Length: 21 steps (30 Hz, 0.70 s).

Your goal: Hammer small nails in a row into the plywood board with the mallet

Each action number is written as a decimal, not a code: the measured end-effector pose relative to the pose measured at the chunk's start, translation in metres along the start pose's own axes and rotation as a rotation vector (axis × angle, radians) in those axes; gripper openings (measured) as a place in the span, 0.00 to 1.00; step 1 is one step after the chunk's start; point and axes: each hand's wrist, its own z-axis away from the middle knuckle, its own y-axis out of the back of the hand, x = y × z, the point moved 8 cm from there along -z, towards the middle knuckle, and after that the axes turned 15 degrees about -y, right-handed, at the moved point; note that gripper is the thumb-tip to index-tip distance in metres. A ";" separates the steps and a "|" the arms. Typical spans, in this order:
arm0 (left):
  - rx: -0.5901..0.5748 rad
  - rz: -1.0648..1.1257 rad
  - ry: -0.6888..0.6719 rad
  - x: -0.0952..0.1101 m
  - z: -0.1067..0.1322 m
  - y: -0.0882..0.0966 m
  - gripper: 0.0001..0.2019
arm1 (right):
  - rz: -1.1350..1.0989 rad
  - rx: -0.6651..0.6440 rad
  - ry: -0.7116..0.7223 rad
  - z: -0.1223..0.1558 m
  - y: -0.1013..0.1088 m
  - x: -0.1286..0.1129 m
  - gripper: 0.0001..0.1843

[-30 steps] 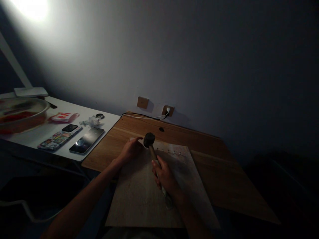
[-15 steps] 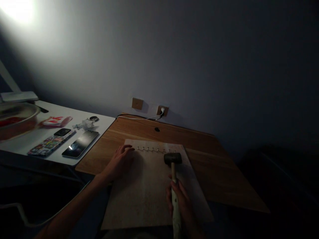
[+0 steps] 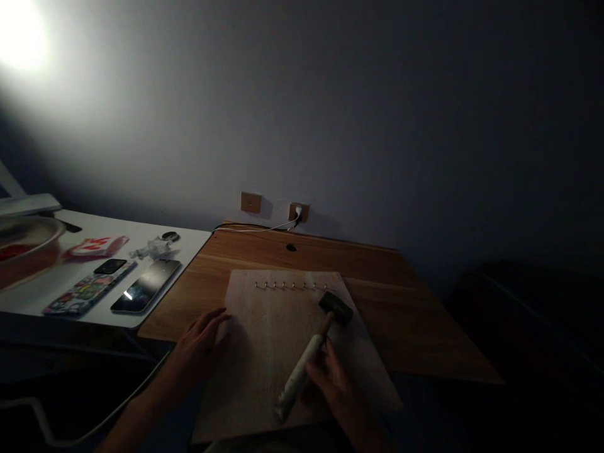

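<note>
The mallet (image 3: 304, 363) slants across the board (image 3: 264, 358), held loosely in the right hand (image 3: 333, 380), apparently leaving its handle free to tilt. Its dark head lies just beyond that grip. Farther ahead, nails (image 3: 284, 285) stand in an evenly spaced row. Left of the grip, the left hand (image 3: 202, 336), fingers relaxed around nothing, sits at the board's edge, perhaps steadying its overhang past the tabletop (image 3: 410, 327).

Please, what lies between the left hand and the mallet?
In the head view, only a stretch of the board lies between the left hand and the mallet; the nails stand farther back.
</note>
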 end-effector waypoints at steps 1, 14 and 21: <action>0.000 0.004 -0.010 0.002 0.001 -0.001 0.19 | 0.050 0.001 0.008 0.001 0.001 0.001 0.49; -0.005 0.008 -0.079 0.016 0.001 0.016 0.17 | 0.806 0.521 0.623 0.018 0.052 -0.047 0.14; -0.063 0.084 -0.136 0.045 -0.030 0.002 0.15 | 1.142 0.652 0.701 0.013 0.090 -0.031 0.19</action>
